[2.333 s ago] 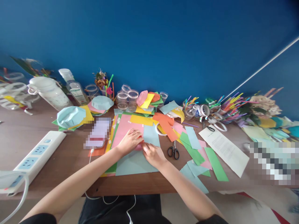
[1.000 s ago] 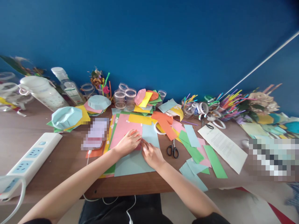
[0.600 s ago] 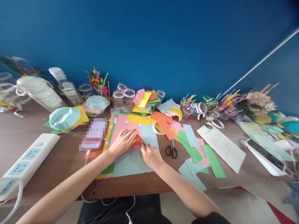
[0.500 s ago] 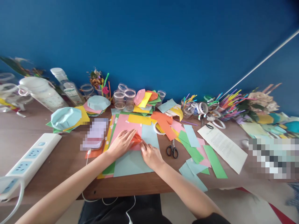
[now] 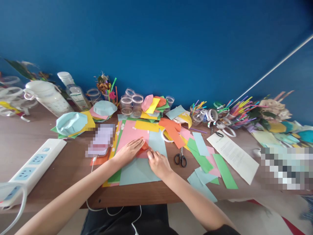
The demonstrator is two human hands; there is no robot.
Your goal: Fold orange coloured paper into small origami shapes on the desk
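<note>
A small folded piece of orange paper (image 5: 143,147) lies on the sheets between my hands. My left hand (image 5: 128,151) rests flat with its fingertips on the paper's left side. My right hand (image 5: 158,164) sits just to the right, its curled fingers at the paper's lower right edge. Part of the fold is hidden by my fingers. Beneath my hands lie a pale blue sheet (image 5: 137,171) and a pink sheet (image 5: 133,133).
Black-handled scissors (image 5: 180,159) lie right of my right hand among loose paper strips. A phone (image 5: 101,140), blurred out, sits left of the sheets. A white power strip (image 5: 36,168) lies at left. Clear plastic jars (image 5: 132,105) stand at the back.
The orange paper now shows clearly between my hands, and my left hand lies flatter against it. The head view has shifted slightly.
</note>
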